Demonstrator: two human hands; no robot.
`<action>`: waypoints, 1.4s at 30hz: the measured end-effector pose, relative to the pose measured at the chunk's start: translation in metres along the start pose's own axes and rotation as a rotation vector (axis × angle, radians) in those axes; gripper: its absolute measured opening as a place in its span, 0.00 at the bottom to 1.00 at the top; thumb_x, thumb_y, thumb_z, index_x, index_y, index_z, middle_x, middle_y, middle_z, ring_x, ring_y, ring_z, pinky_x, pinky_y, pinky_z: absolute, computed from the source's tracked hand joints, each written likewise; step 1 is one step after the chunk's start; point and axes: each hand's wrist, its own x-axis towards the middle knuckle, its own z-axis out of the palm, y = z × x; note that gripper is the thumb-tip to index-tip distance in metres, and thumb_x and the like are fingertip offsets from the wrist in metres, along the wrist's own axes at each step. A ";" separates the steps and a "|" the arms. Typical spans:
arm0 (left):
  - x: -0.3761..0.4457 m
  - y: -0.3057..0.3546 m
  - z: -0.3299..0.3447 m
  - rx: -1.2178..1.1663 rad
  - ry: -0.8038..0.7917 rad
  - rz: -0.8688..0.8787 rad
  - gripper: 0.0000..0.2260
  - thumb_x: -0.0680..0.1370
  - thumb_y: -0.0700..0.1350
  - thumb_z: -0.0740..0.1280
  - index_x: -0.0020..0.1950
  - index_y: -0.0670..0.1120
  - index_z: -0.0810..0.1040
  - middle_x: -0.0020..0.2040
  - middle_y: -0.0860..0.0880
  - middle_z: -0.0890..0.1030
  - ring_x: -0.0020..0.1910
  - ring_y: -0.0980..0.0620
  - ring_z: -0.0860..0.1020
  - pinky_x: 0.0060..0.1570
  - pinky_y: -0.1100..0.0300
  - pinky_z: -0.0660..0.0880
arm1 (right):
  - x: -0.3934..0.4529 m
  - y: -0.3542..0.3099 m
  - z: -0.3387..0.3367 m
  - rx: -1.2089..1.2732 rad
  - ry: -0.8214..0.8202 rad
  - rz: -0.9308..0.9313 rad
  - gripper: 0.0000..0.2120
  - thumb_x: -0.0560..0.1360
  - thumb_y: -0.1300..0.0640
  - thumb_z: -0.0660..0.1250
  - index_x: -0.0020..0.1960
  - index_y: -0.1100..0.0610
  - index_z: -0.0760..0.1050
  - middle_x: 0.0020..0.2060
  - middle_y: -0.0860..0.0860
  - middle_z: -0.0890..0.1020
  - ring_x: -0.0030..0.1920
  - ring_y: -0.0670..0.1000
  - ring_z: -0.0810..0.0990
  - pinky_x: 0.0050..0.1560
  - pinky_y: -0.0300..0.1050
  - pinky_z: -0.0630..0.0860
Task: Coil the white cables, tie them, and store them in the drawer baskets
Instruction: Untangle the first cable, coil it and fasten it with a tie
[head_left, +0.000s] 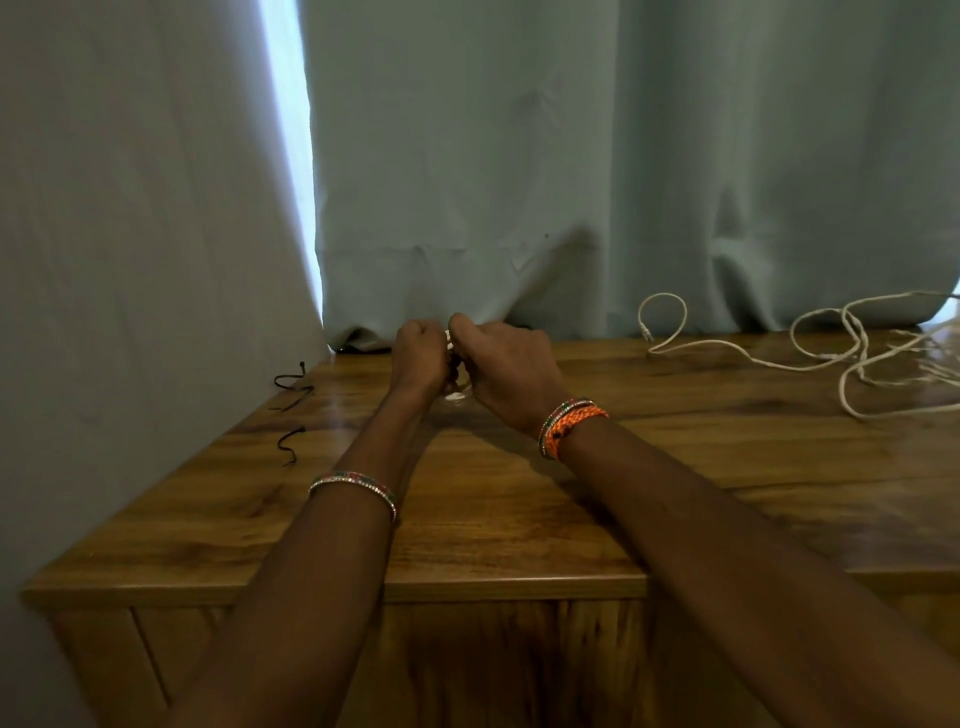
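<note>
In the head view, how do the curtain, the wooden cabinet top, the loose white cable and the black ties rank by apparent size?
1. curtain
2. wooden cabinet top
3. loose white cable
4. black ties

The cable runs out of frame, so its full extent is unsure.

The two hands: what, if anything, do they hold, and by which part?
Both the left hand and right hand close on a small white cable bundle; it is mostly hidden, so the held part cannot be told.
</note>
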 end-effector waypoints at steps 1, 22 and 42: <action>0.000 0.000 -0.001 0.048 -0.009 0.001 0.10 0.77 0.35 0.56 0.36 0.39 0.69 0.29 0.44 0.70 0.23 0.50 0.70 0.18 0.66 0.66 | 0.000 0.000 0.001 -0.020 0.015 -0.042 0.20 0.59 0.70 0.72 0.46 0.57 0.68 0.26 0.50 0.76 0.23 0.52 0.73 0.26 0.31 0.46; 0.008 -0.013 -0.025 0.075 0.046 0.151 0.16 0.81 0.44 0.57 0.32 0.46 0.69 0.25 0.47 0.70 0.18 0.56 0.67 0.23 0.64 0.62 | 0.006 -0.005 -0.027 -0.056 -0.136 0.035 0.10 0.74 0.51 0.63 0.42 0.53 0.81 0.34 0.49 0.81 0.34 0.51 0.77 0.28 0.39 0.54; -0.030 0.029 0.009 0.155 -0.221 0.480 0.18 0.81 0.47 0.58 0.31 0.47 0.70 0.21 0.46 0.74 0.16 0.59 0.68 0.20 0.68 0.64 | 0.028 0.065 -0.045 0.751 -0.333 0.963 0.03 0.67 0.59 0.75 0.40 0.54 0.82 0.37 0.47 0.79 0.37 0.47 0.73 0.32 0.39 0.65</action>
